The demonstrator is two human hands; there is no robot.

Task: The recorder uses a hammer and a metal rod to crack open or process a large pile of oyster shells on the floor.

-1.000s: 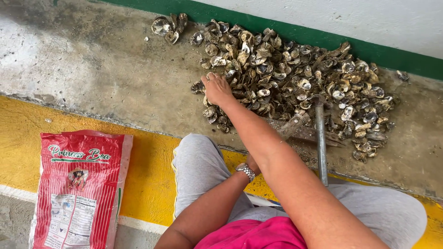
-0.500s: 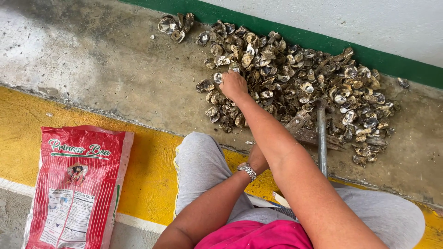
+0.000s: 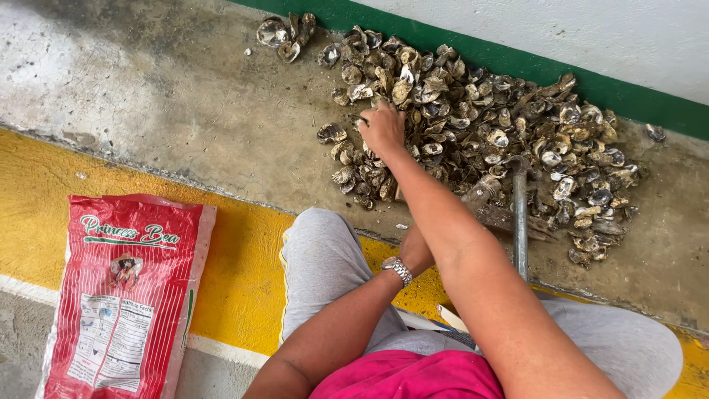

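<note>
The right hand (image 3: 382, 127) reached out over the near edge of a heap of oyster shells (image 3: 480, 133) on the concrete floor (image 3: 185, 111), its fingers (image 3: 373, 118) curled down onto the shells, though whether they gripped one could not be told. The left hand (image 3: 415, 251), a metal watch (image 3: 397, 270) at its wrist, lay mostly hidden behind the right forearm, its fingers unseen. A metal rod (image 3: 520, 222) rested at the heap's near side. A red printed bag (image 3: 122, 292) lay flat on the yellow painted strip (image 3: 44, 199), well apart from the shells.
</note>
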